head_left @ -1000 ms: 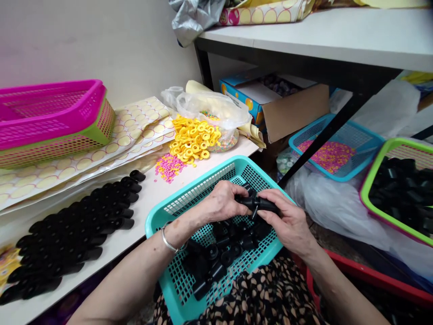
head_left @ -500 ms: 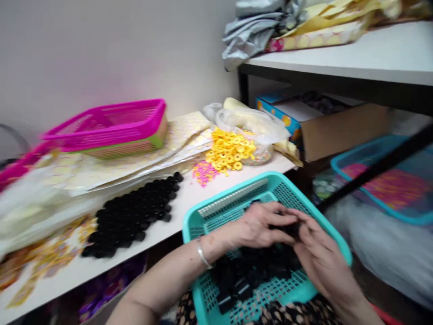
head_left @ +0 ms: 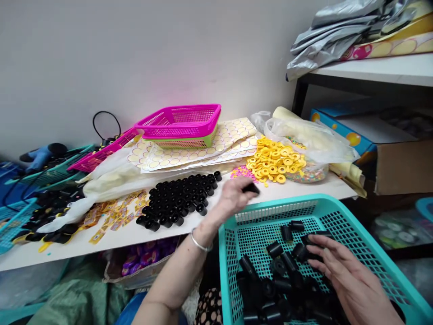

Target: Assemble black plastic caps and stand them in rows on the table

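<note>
My left hand (head_left: 233, 196), with a silver bangle at the wrist, pinches a black plastic cylinder (head_left: 251, 188) over the table's front edge. To its left stand many black cups (head_left: 181, 198), hollow ends up, packed in rows on the white table. In the turquoise basket (head_left: 270, 208) lie loose black cylinders (head_left: 274, 248), tipped every way. My right hand (head_left: 345, 271) is over the basket's right side, fingers stretched out and slightly apart. Its fingertips are at the black pieces; whether they touch one is hard to tell.
Behind the cups are yellow rings (head_left: 275, 160), pink and orange beads (head_left: 241, 172), printed sheets (head_left: 233, 140) and a magenta basket (head_left: 179, 122). Small yellow packets (head_left: 118, 212) lie left. A shelf (head_left: 382, 70) with silver bags overhangs a cardboard box (head_left: 402, 167) at right.
My hands were together over the basket and have parted. My left hand has moved left toward the cups with a black cylinder; my right remains over the basket. The view has turned left.
</note>
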Action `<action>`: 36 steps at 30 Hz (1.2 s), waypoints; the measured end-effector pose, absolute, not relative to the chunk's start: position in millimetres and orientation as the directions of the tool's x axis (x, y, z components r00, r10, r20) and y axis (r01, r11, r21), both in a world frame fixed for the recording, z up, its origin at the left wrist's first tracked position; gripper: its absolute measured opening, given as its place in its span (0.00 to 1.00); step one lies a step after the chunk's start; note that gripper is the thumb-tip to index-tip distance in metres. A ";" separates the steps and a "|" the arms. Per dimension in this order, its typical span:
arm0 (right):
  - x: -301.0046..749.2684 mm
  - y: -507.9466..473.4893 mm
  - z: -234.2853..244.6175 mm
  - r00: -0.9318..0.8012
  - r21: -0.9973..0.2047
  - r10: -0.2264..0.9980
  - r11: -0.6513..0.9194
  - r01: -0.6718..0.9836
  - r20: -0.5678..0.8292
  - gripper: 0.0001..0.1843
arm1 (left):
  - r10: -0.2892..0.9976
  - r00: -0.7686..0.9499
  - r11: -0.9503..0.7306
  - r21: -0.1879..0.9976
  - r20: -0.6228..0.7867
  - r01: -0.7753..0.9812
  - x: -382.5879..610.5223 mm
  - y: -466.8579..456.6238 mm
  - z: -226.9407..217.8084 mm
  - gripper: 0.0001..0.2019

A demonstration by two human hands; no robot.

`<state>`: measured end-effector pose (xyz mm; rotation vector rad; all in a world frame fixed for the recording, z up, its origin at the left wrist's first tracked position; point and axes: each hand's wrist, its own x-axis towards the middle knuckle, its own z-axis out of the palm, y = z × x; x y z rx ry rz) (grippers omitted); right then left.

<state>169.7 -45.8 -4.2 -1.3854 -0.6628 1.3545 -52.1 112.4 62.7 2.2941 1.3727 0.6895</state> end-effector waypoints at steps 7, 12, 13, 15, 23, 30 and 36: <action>185.0 -52.0 -16.1 0.250 -0.909 0.877 -0.373 -0.186 -0.411 0.27 | 0.974 0.201 -0.198 -0.038 0.105 0.980 -123.3 183.5 37.0 0.08; 181.4 -48.7 -15.3 0.239 -0.931 0.902 -0.331 -0.151 -0.359 0.22 | 0.964 0.259 -0.254 -0.084 0.062 0.964 -119.1 193.3 26.4 0.08; 182.5 -46.6 -14.5 0.245 -0.941 0.909 -0.313 -0.129 -0.337 0.21 | 0.963 0.262 -0.256 -0.080 0.063 0.963 -117.3 193.8 27.3 0.08; 186.4 -40.4 -13.9 0.249 -0.960 0.928 -0.279 -0.027 -0.277 0.19 | 0.961 0.265 -0.259 -0.072 0.078 0.963 -113.4 192.7 31.7 0.10; 215.9 3.7 -14.9 -0.007 -0.641 0.999 -0.028 0.767 -0.053 0.08 | 0.987 0.157 -0.045 0.891 -0.030 0.452 -61.2 134.7 81.2 0.18; 266.1 1.5 3.1 0.020 -0.487 0.997 -0.056 0.872 -0.079 0.10 | 0.711 0.600 0.241 0.929 -0.366 0.281 -21.8 83.6 87.2 0.16; 242.8 -14.7 2.2 -0.294 -0.417 0.935 0.190 0.889 -0.201 0.07 | 0.663 0.663 -0.058 0.860 -0.347 0.508 -3.8 76.9 54.6 0.16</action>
